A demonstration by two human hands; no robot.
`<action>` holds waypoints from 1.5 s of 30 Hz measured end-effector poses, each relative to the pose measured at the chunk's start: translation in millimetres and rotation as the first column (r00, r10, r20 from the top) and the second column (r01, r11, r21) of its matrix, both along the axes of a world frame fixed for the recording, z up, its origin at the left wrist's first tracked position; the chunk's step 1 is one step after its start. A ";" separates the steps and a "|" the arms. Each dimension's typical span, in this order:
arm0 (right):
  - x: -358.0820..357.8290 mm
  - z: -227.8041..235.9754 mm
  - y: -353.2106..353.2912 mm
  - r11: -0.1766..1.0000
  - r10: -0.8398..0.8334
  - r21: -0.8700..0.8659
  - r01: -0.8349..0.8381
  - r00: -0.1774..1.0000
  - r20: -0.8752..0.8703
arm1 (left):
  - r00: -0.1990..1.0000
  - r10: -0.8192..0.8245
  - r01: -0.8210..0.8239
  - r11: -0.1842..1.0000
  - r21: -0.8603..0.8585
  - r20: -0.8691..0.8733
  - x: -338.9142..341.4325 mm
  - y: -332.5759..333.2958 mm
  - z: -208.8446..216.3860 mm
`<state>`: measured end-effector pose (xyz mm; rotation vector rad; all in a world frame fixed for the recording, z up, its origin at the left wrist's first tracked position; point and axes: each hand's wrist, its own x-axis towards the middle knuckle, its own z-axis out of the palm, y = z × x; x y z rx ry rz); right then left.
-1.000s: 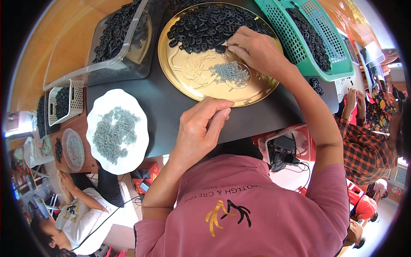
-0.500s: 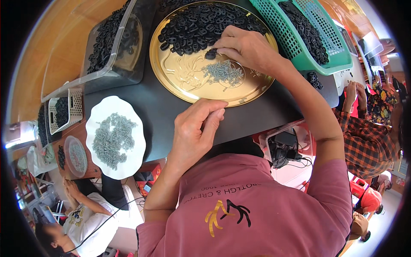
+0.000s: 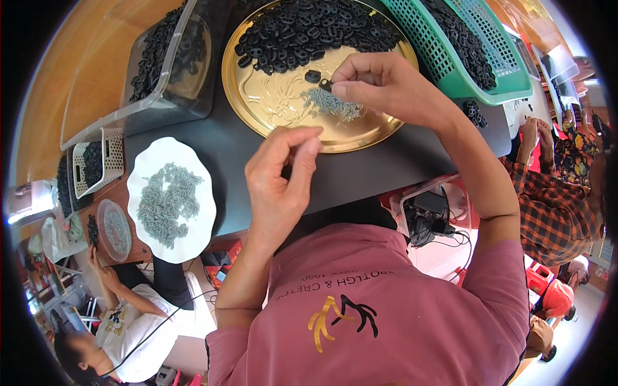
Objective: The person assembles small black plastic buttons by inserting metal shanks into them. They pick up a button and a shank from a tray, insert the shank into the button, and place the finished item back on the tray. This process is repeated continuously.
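A dark table bears everything in reach, and the largest things on it are a clear plastic bin to the left and a green basket to the right, both with black parts in them. Between them lies a round gold tray, a heap of black parts along its far side and a small pile of grey screws nearer the person; a white plate of more screws sits at the left. The step in hand looks like lifting one part off the tray, and the next move would seem to call for a light but sure fingertip hold, as the part is small and could easily slip. The right hand hangs over the tray just above the screws, thumb and forefinger drawn close and seemingly pinching a single black part at their tips. The left hand is poised by the tray's near rim, its thumb and forefinger almost meeting; whether something tiny sits between them, I cannot tell. Close by the pinched part, one loose black part lies on the gold, apart from the heap.
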<state>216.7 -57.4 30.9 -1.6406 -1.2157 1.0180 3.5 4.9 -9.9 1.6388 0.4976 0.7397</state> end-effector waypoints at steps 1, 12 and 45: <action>-6.0 5.3 -3.5 0.999 0.007 -0.036 -0.009 0.999 -0.045 | 1.000 0.015 -0.014 0.998 -0.061 0.011 1.0 -0.3 2.5; -38.2 0.2 -27.1 0.998 0.024 0.062 -0.031 0.994 0.109 | 0.994 -0.070 0.092 0.949 -0.300 0.083 6.4 1.2 5.0; -33.1 -20.4 13.9 0.945 -0.027 0.189 -0.267 0.512 0.858 | 0.994 -0.106 0.102 0.918 -0.383 0.011 -21.2 -1.2 -1.9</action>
